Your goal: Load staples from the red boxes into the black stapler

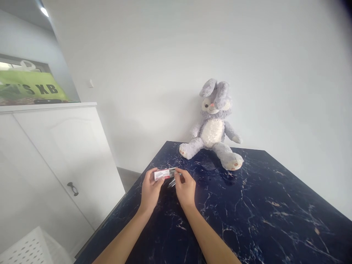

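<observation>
My left hand (151, 189) pinches a small red-and-white cardboard box (162, 174) by its left end, thumb in front and fingers behind. From the box's right end sticks out a pale inner tray (172, 171) with something greyish in it, too small to make out. My right hand (185, 186) has its fingertips closed on the outer end of this tray. Just below, between the two hands, lie slim shiny metallic things (171, 183) on the dark table, partly hidden by my right hand. Their kind I cannot tell.
A grey plush rabbit (213, 132) sits on the far side of the dark blue marbled table (247, 205), against the white wall. At left stands a white cabinet (63, 157) with a green bag (30, 86) on top. A perforated white plastic item (27, 249) is at lower left.
</observation>
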The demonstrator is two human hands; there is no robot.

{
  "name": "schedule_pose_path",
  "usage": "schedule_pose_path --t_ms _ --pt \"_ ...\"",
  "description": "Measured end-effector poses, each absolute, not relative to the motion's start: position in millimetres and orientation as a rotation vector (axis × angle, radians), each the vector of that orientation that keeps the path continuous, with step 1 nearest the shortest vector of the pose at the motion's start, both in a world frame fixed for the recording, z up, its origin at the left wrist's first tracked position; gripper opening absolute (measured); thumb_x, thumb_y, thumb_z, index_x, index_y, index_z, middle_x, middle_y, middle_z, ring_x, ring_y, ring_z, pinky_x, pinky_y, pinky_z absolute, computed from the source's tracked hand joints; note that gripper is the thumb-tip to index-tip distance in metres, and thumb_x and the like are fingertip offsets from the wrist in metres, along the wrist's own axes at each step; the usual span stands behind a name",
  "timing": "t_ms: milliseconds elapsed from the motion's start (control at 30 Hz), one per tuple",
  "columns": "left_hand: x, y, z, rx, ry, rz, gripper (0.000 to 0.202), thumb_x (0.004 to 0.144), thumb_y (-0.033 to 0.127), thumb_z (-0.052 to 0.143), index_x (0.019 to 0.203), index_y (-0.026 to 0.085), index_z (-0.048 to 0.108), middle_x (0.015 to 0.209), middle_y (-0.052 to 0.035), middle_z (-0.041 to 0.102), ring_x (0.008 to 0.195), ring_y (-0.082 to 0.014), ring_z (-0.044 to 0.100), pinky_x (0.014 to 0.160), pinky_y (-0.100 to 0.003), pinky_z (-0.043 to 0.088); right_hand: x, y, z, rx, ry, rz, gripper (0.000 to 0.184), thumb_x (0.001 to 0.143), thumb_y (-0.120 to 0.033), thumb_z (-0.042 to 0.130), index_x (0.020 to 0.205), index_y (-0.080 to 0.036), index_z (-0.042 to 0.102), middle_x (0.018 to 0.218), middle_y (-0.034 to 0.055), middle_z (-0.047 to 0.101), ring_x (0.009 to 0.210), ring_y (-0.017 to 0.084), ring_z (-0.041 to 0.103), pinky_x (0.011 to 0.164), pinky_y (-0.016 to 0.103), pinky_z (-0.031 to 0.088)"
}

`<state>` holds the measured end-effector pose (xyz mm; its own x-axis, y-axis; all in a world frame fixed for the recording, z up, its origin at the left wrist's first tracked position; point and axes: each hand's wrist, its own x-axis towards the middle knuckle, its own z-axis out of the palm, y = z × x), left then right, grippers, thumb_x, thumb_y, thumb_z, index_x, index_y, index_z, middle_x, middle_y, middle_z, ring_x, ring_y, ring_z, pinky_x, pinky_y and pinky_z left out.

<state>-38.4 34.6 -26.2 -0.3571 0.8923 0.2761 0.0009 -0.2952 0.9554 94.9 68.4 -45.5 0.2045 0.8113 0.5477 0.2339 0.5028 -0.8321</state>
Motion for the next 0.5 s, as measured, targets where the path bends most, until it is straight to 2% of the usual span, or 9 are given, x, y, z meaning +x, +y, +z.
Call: schedule_pose_path --t_ms 267,400,500 --pt "-37.2 34.8 -27.2 1.234 1.267 1.708 0.046 0.079 0.034 0.073 0.119 0.022 0.055 0.113 -0.0081 0.069 0.095 -0.0225 0.071 0.08 -0.031 0.056 94.4 70.5 -44.1 -0.975 -1.375 0.493 0.027 0.094 -0.033 0.051 0.098 -0.021 0.074 0.1 0.0075 0.069 0.086 0.017 0.065 0.071 0.026 0.052" --pt "-36.1 34.3 -27.0 1.232 1.243 1.728 0.047 0.077 0.035 0.074 0.118 0.021 0.056 0.113 -0.0086 0.069 0.092 -0.0225 0.071 0.076 -0.032 0.057 94.7 70.0 -43.5 -0.982 -1.398 0.474 0.025 0.094 -0.031 0.051 0.098 -0.021 0.074 0.098 0.0064 0.067 0.084 0.016 0.064 0.072 0.025 0.051" --pt "-38.3 34.1 -25.4 1.214 1.283 1.709 0.051 0.078 0.035 0.073 0.123 0.021 0.055 0.107 -0.008 0.071 0.085 -0.0207 0.072 0.075 -0.031 0.057 93.4 68.9 -44.1 -0.968 -1.449 0.457 0.024 0.095 -0.029 0.051 0.101 -0.021 0.072 0.096 0.0052 0.066 0.076 0.014 0.062 0.07 0.024 0.051"
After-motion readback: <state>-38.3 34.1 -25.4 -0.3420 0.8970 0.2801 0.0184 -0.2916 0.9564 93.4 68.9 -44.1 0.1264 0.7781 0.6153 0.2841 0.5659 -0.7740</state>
